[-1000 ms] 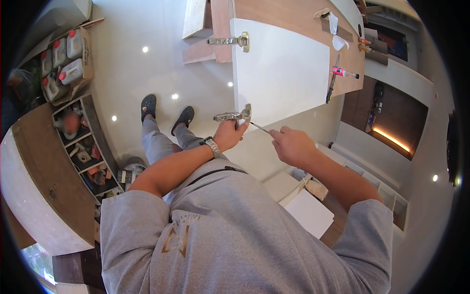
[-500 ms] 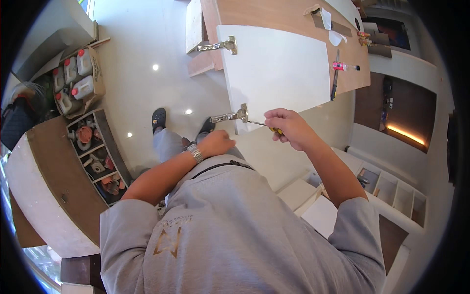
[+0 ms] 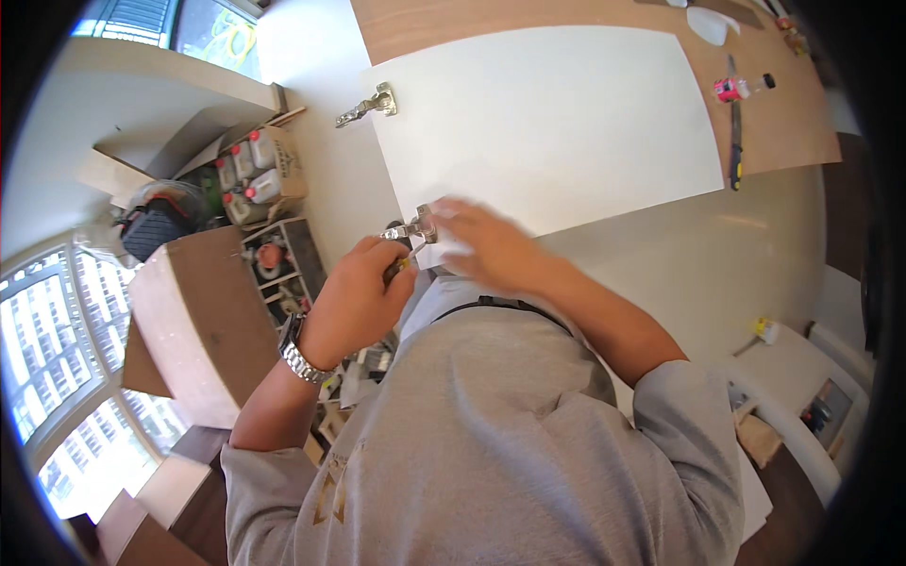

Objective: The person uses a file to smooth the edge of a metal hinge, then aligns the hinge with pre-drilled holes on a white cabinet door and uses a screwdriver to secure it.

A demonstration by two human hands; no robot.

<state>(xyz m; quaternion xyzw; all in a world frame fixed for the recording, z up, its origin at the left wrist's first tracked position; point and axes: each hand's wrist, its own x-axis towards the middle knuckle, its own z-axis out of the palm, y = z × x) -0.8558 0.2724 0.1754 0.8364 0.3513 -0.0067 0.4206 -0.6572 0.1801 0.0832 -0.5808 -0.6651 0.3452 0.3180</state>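
Observation:
A white cabinet door panel point(image 3: 557, 123) lies on a brown board in front of me. Two metal cup hinges sit along its left edge: a far hinge point(image 3: 376, 102) and a near hinge point(image 3: 421, 226), their arms sticking out past the edge. My left hand point(image 3: 357, 292), with a watch on its wrist, is closed around a screwdriver point(image 3: 394, 270) with a black and yellow handle, its shaft angled toward the near hinge. My right hand point(image 3: 495, 247), smeared by motion, has its fingers apart over the panel's near corner, right beside that hinge. No tool shows in it.
On the brown board point(image 3: 788, 132) to the right lie a small pink-labelled bottle point(image 3: 741, 89) and a yellow-black handled tool point(image 3: 736, 156). White jugs with red caps point(image 3: 255, 165) stand in a box at left, near a compartmented shelf point(image 3: 283, 259) and a large brown cabinet point(image 3: 203, 321).
The screwdriver has passed from my right hand to my left. My left hand has risen to the near hinge, and my right hand has moved left over the panel. The view has shifted.

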